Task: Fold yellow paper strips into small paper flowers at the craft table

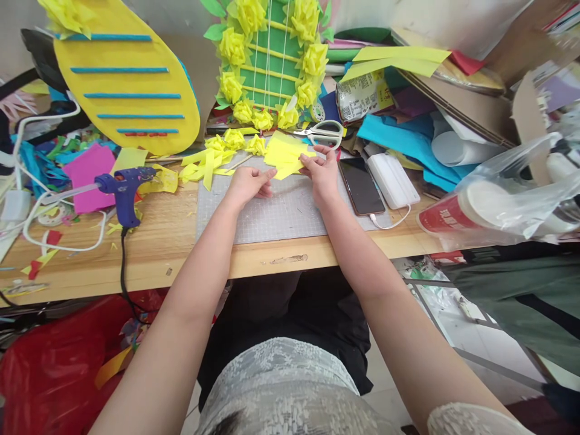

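Well, at left, purple glue gun on wooden surface. Next, left hand, fingers curled, just by lower edge of yellow paper; can't tell from here whether its grip holds anything. Paper lies over grey cutting mat, between both hands. Right hand, grip pinching paper's right edge. Farther right, dark phone, white power bank, red-and-white cup.

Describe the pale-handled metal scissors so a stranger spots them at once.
On the wooden table, find the green panel bordered by yellow paper flowers. Below its right side, beyond the right hand, lie the scissors. Their pale looped handles distinguish them from the flat yellow sheets.
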`<state>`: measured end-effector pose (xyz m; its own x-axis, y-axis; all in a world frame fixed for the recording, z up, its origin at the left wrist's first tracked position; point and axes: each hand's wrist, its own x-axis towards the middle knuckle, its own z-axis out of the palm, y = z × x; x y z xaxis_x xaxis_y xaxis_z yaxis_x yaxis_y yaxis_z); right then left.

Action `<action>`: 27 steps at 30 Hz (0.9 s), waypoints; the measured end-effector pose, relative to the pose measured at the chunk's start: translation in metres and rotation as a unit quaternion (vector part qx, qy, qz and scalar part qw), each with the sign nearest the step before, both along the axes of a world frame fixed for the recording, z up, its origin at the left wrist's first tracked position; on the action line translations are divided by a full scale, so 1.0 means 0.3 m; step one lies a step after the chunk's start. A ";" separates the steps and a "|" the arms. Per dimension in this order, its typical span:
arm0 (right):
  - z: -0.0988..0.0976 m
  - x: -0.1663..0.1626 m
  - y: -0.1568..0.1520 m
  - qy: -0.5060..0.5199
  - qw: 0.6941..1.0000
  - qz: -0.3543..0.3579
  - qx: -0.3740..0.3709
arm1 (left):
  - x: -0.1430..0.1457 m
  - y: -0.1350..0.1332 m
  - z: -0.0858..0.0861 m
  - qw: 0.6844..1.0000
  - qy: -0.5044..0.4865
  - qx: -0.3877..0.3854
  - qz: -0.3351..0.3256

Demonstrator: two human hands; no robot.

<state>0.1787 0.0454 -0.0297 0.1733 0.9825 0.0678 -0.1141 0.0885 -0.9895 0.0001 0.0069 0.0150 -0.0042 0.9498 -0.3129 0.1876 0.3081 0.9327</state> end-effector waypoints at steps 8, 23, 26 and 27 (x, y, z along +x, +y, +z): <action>-0.009 -0.038 -0.014 -0.021 0.999 0.045 0.014 | 0.035 -0.007 -0.017 0.995 -0.077 0.057 -0.013; -0.017 -0.085 -0.036 0.029 0.994 0.108 -0.004 | 0.056 -0.017 -0.024 0.992 -0.115 0.053 0.012; -0.012 -0.074 -0.030 0.051 0.996 0.075 -0.006 | 0.055 -0.016 -0.023 0.991 -0.125 0.040 0.021; -0.012 -0.070 -0.027 0.057 0.997 0.061 -0.006 | 0.055 -0.015 -0.023 0.991 -0.126 0.036 0.022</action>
<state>0.1578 0.0373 -0.0331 0.0589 0.9974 0.0424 -0.2347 0.0551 -0.9705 0.0165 0.0022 0.0080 0.0244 0.9704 -0.2402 -0.0668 0.2413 0.9682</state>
